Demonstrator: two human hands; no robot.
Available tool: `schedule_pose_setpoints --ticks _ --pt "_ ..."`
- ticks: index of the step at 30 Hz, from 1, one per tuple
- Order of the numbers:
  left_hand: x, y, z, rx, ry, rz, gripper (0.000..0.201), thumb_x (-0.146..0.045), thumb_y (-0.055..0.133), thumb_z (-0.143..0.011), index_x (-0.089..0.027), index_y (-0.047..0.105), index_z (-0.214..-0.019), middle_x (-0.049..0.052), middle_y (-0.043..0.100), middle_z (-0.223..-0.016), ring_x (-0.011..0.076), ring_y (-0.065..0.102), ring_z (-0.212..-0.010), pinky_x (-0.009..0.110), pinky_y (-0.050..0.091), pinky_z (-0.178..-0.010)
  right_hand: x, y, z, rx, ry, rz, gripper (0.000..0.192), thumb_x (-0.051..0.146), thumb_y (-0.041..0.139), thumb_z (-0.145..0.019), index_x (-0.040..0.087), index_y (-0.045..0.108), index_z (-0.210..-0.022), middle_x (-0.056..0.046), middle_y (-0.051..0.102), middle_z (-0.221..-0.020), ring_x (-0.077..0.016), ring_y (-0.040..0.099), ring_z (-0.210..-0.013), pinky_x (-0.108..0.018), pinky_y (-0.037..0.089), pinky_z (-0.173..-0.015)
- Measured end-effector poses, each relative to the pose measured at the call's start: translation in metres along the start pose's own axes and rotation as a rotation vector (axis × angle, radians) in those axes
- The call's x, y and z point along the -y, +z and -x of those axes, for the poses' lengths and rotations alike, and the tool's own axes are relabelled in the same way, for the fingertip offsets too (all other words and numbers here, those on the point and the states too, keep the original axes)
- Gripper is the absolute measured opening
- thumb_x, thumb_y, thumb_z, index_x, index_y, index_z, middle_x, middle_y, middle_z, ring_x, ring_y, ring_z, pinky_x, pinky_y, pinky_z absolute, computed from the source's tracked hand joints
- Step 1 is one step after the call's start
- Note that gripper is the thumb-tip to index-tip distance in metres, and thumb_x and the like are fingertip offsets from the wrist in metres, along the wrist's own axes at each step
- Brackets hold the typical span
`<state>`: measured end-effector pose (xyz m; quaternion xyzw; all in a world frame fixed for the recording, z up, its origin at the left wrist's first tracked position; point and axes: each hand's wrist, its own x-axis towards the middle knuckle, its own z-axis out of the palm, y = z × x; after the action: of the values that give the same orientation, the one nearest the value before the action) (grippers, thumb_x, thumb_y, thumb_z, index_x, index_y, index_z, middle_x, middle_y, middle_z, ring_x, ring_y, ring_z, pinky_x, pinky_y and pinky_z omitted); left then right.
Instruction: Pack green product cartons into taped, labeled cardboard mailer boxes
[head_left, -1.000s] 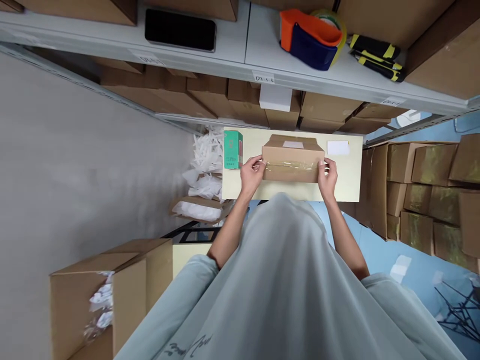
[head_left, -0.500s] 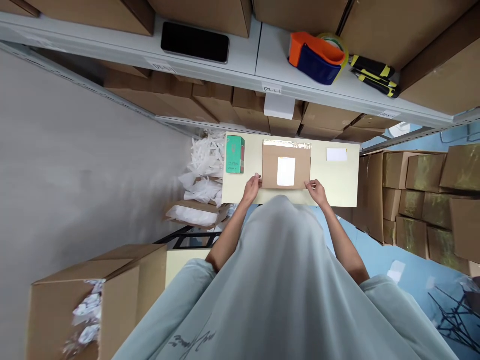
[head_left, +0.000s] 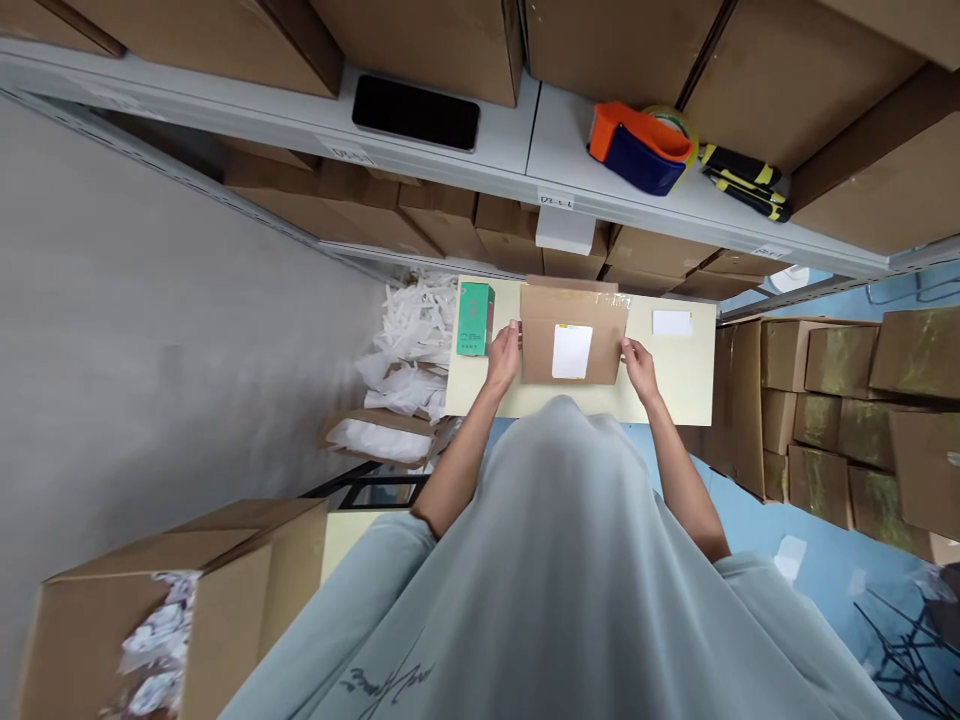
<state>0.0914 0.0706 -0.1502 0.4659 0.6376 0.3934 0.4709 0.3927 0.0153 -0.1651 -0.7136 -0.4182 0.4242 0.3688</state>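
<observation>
A small brown cardboard box (head_left: 536, 340) with a white label on its top lies on a pale yellow tabletop (head_left: 679, 375). My left hand (head_left: 504, 355) grips the box's left side and my right hand (head_left: 639, 365) grips its right side. Clear tape shines along the box's far edge. A green carton (head_left: 474, 318) stands just left of the box, close to my left hand. A white slip of paper (head_left: 672, 322) lies on the table to the right of the box.
On the grey shelf above are a black phone (head_left: 416, 112), an orange and blue tape dispenser (head_left: 639, 148) and a yellow-black tool (head_left: 744, 180). White packing bags (head_left: 409, 340) are piled left of the table. Cardboard boxes (head_left: 840, 400) are stacked at right; an open one (head_left: 172, 610) stands lower left.
The box was turned over from its taped side up to its labelled face up, then shifted slightly away from me. Both hands stayed at its sides.
</observation>
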Motion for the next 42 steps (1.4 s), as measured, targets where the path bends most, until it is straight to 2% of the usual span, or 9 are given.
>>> schedule_pose_setpoints --ticks 8,13,16,20,24,28,31,35,42 --pt "0.011 -0.018 0.024 0.018 -0.167 0.078 0.092 -0.091 0.035 -0.108 -0.016 0.077 -0.141 0.025 0.074 -0.155 0.0348 0.076 -0.138 0.049 0.066 -0.114 0.008 -0.012 0.036 -0.023 0.041 -0.11 0.108 0.104 0.027 -0.098 0.016 0.078 -0.136 -0.024 0.078 -0.146 -0.0357 0.077 -0.134 -0.05 0.064 -0.111" --pt "0.023 -0.021 0.032 0.105 -0.285 0.031 0.073 -0.081 0.053 -0.108 -0.017 0.077 -0.132 0.024 0.078 -0.147 0.0353 0.077 -0.134 0.05 0.064 -0.115 -0.003 -0.015 0.036 0.075 0.167 -0.042 0.114 0.111 0.026 -0.092 0.017 0.083 -0.122 -0.025 0.082 -0.135 -0.0392 0.078 -0.13 -0.056 0.062 -0.115" --pt "0.022 -0.018 0.034 0.083 -0.211 -0.045 0.066 -0.069 0.073 -0.102 -0.017 0.07 -0.143 0.024 0.072 -0.155 0.0351 0.073 -0.142 0.049 0.062 -0.117 -0.001 -0.018 0.035 0.035 0.112 0.044 0.105 0.108 0.037 -0.092 0.018 0.08 -0.127 -0.024 0.081 -0.14 -0.0396 0.075 -0.133 -0.056 0.061 -0.117" --pt "0.009 -0.004 0.033 0.024 -0.052 -0.318 0.098 -0.051 0.098 -0.082 -0.015 0.054 -0.163 0.029 0.055 -0.171 0.0428 0.062 -0.156 0.056 0.055 -0.128 0.016 -0.006 0.031 -0.047 0.041 0.237 0.1 0.091 0.071 -0.09 0.015 0.062 -0.155 -0.028 0.065 -0.163 -0.0422 0.068 -0.146 -0.058 0.06 -0.119" --pt "-0.005 0.01 0.031 0.01 0.065 -0.571 0.107 -0.034 0.103 -0.078 -0.013 0.047 -0.167 0.028 0.059 -0.164 0.0444 0.055 -0.161 0.055 0.046 -0.137 0.029 0.013 0.025 -0.024 -0.011 0.462 0.102 0.058 0.09 -0.088 0.008 0.046 -0.166 -0.032 0.054 -0.168 -0.0444 0.057 -0.157 -0.058 0.053 -0.128" --pt "-0.01 0.01 0.037 -0.044 0.105 -0.686 0.089 -0.021 0.094 -0.085 -0.016 0.05 -0.162 0.023 0.064 -0.155 0.0415 0.062 -0.154 0.053 0.05 -0.133 0.027 0.017 0.027 -0.053 -0.099 0.553 0.078 0.034 0.079 -0.095 0.009 0.046 -0.161 -0.031 0.058 -0.16 -0.0425 0.061 -0.149 -0.059 0.054 -0.126" --pt "-0.011 0.01 0.046 -0.076 0.066 -0.723 0.075 -0.023 0.092 -0.088 -0.019 0.055 -0.154 0.021 0.067 -0.15 0.0399 0.067 -0.147 0.053 0.055 -0.127 0.024 0.018 0.032 -0.065 -0.12 0.585 0.069 0.039 0.079 -0.097 0.011 0.05 -0.153 -0.03 0.061 -0.153 -0.043 0.064 -0.142 -0.059 0.058 -0.12" --pt "-0.017 0.025 0.055 -0.117 0.015 -0.755 0.079 -0.032 0.102 -0.08 -0.02 0.059 -0.146 0.021 0.067 -0.148 0.0412 0.069 -0.143 0.052 0.058 -0.122 0.026 0.026 0.034 -0.045 -0.128 0.628 0.065 0.035 0.083 -0.093 0.013 0.051 -0.146 -0.029 0.059 -0.151 -0.0422 0.067 -0.135 -0.057 0.062 -0.112" --pt "-0.016 0.024 0.085 -0.214 -0.031 -0.693 0.016 -0.025 0.073 -0.1 -0.024 0.066 -0.114 0.012 0.078 -0.125 0.0286 0.081 -0.107 0.041 0.061 -0.103 0.013 0.017 0.047 -0.025 -0.141 0.552 0.033 0.038 0.07 -0.098 0.02 0.059 -0.124 -0.017 0.065 -0.132 -0.0331 0.074 -0.108 -0.047 0.066 -0.09"
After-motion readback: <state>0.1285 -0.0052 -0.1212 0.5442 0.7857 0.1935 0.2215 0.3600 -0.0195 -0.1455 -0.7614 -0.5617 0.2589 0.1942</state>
